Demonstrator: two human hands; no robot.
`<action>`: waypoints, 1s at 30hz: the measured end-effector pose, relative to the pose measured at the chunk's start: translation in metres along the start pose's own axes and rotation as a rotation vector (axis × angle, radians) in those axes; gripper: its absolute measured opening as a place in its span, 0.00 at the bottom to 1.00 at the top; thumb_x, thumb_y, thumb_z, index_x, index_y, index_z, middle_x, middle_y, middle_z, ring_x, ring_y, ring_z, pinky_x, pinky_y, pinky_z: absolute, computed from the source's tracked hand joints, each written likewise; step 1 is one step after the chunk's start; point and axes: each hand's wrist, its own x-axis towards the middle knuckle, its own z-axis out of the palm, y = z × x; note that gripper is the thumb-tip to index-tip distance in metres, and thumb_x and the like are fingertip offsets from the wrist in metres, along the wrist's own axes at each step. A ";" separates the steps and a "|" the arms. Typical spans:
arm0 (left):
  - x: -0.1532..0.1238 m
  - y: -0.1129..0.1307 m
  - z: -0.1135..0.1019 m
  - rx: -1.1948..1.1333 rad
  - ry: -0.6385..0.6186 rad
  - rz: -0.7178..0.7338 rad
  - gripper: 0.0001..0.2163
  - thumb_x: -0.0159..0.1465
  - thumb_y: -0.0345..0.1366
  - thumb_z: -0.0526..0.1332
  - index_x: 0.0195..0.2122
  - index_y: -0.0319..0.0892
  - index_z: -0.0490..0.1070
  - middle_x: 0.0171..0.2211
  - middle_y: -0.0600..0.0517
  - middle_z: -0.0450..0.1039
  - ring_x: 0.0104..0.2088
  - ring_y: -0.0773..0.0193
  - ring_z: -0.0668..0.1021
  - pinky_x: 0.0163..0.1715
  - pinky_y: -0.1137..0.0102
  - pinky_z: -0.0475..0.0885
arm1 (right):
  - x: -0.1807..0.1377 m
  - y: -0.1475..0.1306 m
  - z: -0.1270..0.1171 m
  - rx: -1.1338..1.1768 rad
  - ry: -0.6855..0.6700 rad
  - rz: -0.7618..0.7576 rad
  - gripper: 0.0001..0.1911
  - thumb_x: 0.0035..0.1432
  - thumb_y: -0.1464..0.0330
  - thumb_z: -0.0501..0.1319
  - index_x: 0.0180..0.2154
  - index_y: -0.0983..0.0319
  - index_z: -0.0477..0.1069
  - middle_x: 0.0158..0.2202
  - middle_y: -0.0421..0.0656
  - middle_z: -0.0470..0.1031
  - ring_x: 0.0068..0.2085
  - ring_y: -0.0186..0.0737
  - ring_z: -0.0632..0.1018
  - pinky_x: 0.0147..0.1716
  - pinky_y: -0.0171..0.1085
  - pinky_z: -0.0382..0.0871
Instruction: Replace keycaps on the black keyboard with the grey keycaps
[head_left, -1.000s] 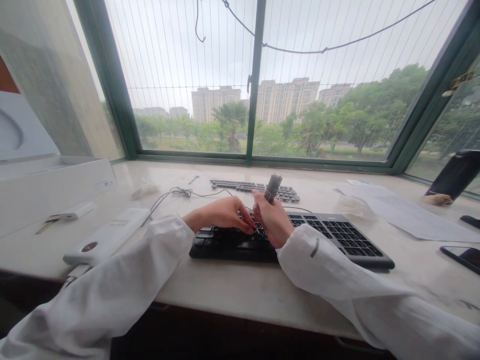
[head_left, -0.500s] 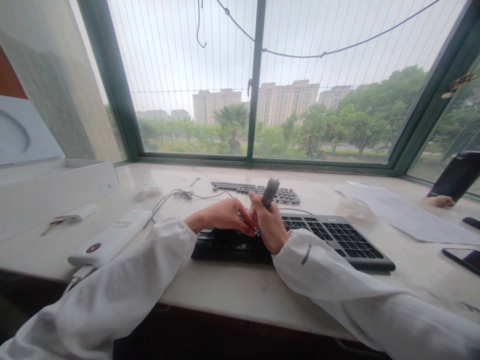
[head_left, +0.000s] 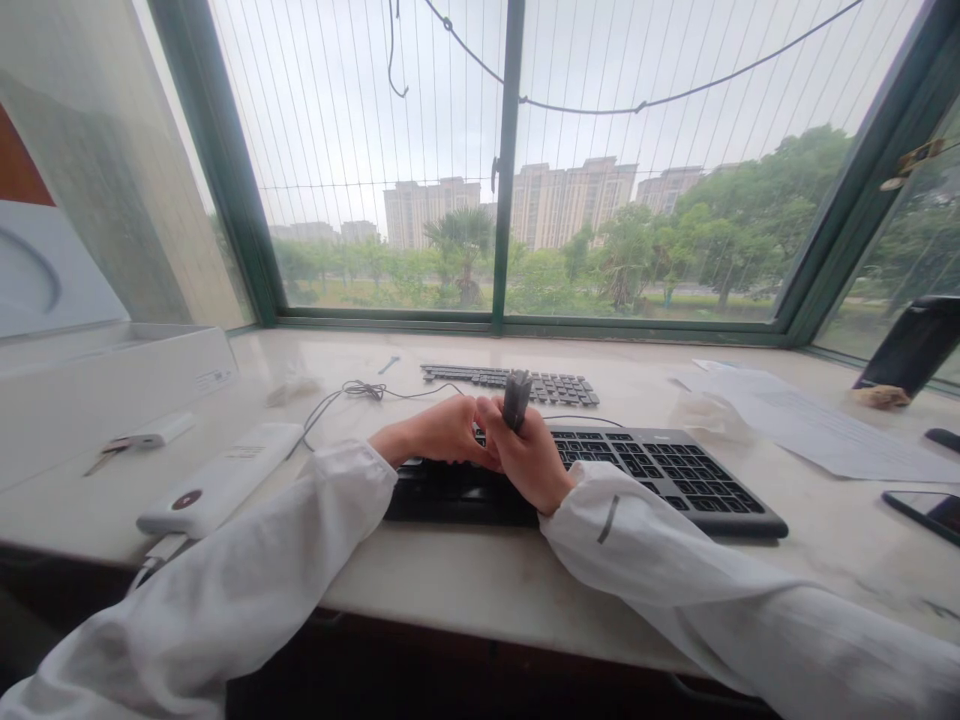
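My right hand is closed round a dark, stubby handle whose notched top end points up; its lower end is hidden by my fingers, so its exact kind does not show. Pressed against that hand, my left hand has its fingers bent down and together, and anything pinched in them is hidden. Both hands are over the left half of a black keyboard, where the key area is mostly covered. Bare switch positions without keycaps seem to show on its right side.
Behind the keyboard lie rows of loose keycaps. A thin cable runs to the left, near a white power bank and a white box. Papers and a phone are at the right.
My right hand has shifted slightly left, and the dark handle has tipped from leaning right to nearly upright. My left fingers have moved up a little against the right hand.
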 end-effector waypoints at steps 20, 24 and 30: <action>0.001 -0.008 0.002 -0.009 -0.039 -0.064 0.12 0.51 0.40 0.67 0.29 0.36 0.72 0.18 0.56 0.68 0.16 0.71 0.69 0.10 0.79 0.61 | -0.005 -0.002 -0.001 -0.087 -0.002 -0.075 0.21 0.64 0.55 0.52 0.23 0.61 0.58 0.21 0.36 0.58 0.25 0.32 0.61 0.26 0.34 0.56; 0.001 -0.009 0.002 -0.009 -0.047 -0.070 0.11 0.51 0.40 0.66 0.29 0.37 0.72 0.18 0.55 0.67 0.17 0.70 0.70 0.11 0.79 0.63 | -0.006 -0.004 -0.001 -0.118 0.003 -0.105 0.20 0.63 0.56 0.52 0.24 0.61 0.57 0.22 0.36 0.59 0.26 0.32 0.60 0.26 0.33 0.56; 0.000 -0.009 0.000 0.019 -0.069 -0.069 0.11 0.52 0.40 0.64 0.24 0.36 0.69 0.17 0.54 0.66 0.17 0.70 0.70 0.11 0.79 0.63 | -0.006 -0.005 0.001 -0.190 -0.020 -0.135 0.20 0.63 0.57 0.52 0.24 0.62 0.60 0.22 0.37 0.62 0.26 0.32 0.61 0.26 0.32 0.56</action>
